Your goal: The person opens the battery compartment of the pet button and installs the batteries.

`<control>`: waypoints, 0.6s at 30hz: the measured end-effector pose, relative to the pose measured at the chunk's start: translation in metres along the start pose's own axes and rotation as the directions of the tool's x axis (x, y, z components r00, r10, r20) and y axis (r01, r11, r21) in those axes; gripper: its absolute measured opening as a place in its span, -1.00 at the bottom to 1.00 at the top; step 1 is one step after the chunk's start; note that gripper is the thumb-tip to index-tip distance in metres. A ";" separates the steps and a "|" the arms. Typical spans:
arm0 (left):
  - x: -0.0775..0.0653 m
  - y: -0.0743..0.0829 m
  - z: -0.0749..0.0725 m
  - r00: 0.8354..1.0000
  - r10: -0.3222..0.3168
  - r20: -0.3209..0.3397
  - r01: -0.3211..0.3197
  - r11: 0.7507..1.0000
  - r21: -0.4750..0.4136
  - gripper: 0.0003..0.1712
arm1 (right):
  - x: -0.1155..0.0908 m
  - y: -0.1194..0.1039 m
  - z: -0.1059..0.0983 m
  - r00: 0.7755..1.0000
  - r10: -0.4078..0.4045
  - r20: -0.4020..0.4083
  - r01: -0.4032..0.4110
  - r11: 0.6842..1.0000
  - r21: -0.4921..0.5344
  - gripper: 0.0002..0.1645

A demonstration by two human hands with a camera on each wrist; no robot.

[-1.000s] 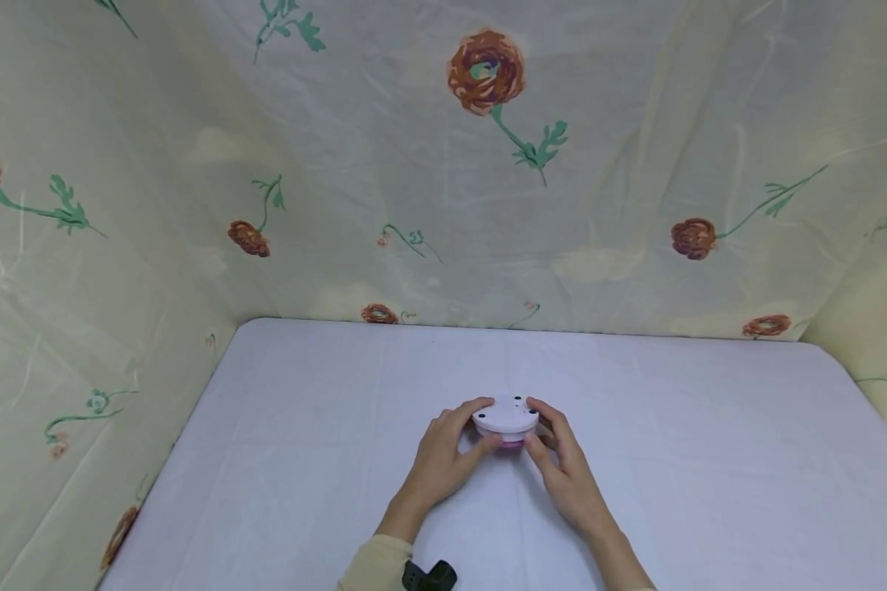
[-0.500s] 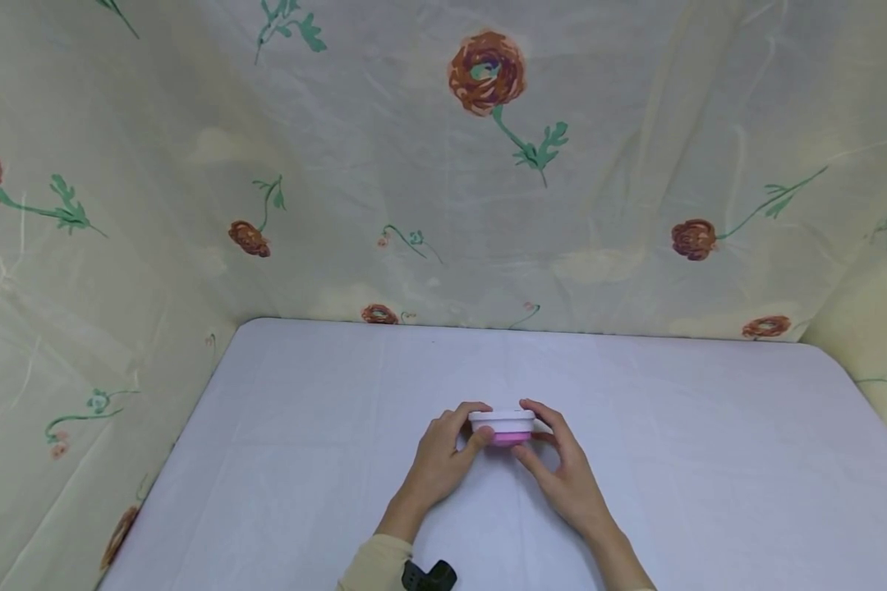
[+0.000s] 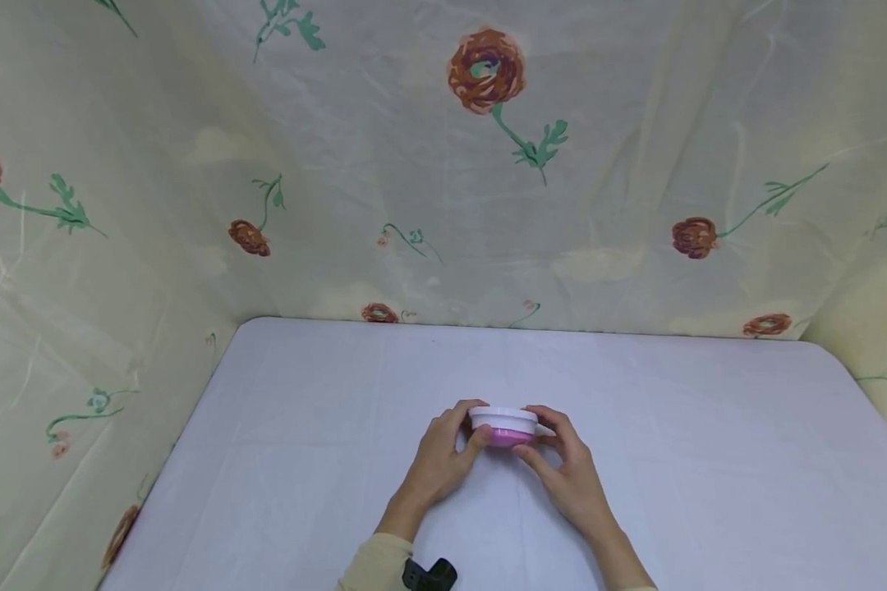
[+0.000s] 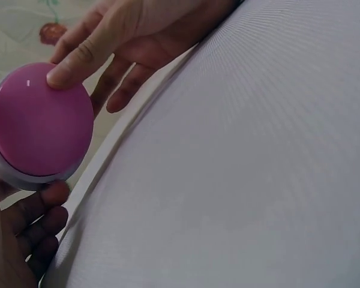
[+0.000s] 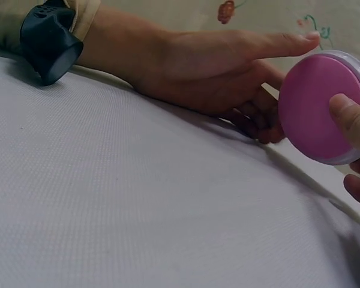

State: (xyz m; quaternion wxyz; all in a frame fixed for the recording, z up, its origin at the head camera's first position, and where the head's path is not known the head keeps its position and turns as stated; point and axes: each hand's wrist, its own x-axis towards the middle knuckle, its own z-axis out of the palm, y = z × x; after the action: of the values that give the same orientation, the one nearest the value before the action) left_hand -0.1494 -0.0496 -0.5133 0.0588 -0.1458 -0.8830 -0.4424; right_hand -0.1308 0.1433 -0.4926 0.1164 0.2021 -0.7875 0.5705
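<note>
A round push button (image 3: 508,437) with a glossy pink dome and a white base is held between both hands, tilted with its pink side low and facing me. At its left, my left hand (image 3: 439,460) holds the rim, thumb in front and fingers behind. My right hand (image 3: 572,472) grips the right side. In the left wrist view, the right thumb (image 4: 63,75) presses on the pink dome (image 4: 42,120), and the left fingers (image 4: 45,225) curl below the rim. The right wrist view shows the pink dome (image 5: 318,108) beside the left hand (image 5: 210,72). The base's far face is hidden.
The hands are over a white-covered table (image 3: 303,410). A flower-patterned curtain (image 3: 599,205) stands behind it and along both sides. A black wrist camera (image 3: 430,576) is strapped over the left sleeve (image 3: 377,562).
The push button has tipped: its white underside with black dots faced up before, and now more of the pink dome shows toward me. The right thumb has shifted slightly down and left.
</note>
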 end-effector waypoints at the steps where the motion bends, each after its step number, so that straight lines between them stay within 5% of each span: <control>1: 0.000 0.000 0.000 1.000 0.010 -0.004 -0.010 1.000 -0.004 -0.49 | 0.000 0.004 0.000 1.000 0.003 -0.004 -0.003 1.000 0.005 -0.34; 6: 0.001 -0.002 0.000 0.998 0.052 -0.034 -0.053 0.998 -0.024 -0.47 | -0.003 0.021 0.002 0.998 0.054 -0.031 -0.053 0.998 0.038 -0.35; 9: 0.002 -0.003 0.000 0.997 0.050 -0.057 -0.056 0.992 -0.111 -0.45 | -0.003 0.024 0.002 0.994 0.097 -0.050 -0.094 0.994 0.056 -0.38; 14: 0.004 -0.004 0.001 0.996 0.061 -0.071 -0.081 0.934 -0.348 -0.29 | -0.003 0.025 0.001 0.987 0.153 -0.038 -0.148 0.983 0.112 -0.44; 18: 0.004 -0.005 0.003 0.997 0.068 -0.046 -0.080 0.914 -0.398 -0.24 | -0.003 0.026 0.001 0.985 0.169 -0.016 -0.166 0.978 0.129 -0.46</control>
State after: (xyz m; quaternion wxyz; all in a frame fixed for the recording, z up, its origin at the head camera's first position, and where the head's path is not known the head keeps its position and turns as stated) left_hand -0.1542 -0.0493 -0.5175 0.0583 -0.1810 -0.7669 -0.6129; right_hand -0.1397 0.1499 -0.5170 0.0654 0.1346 -0.7619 0.6301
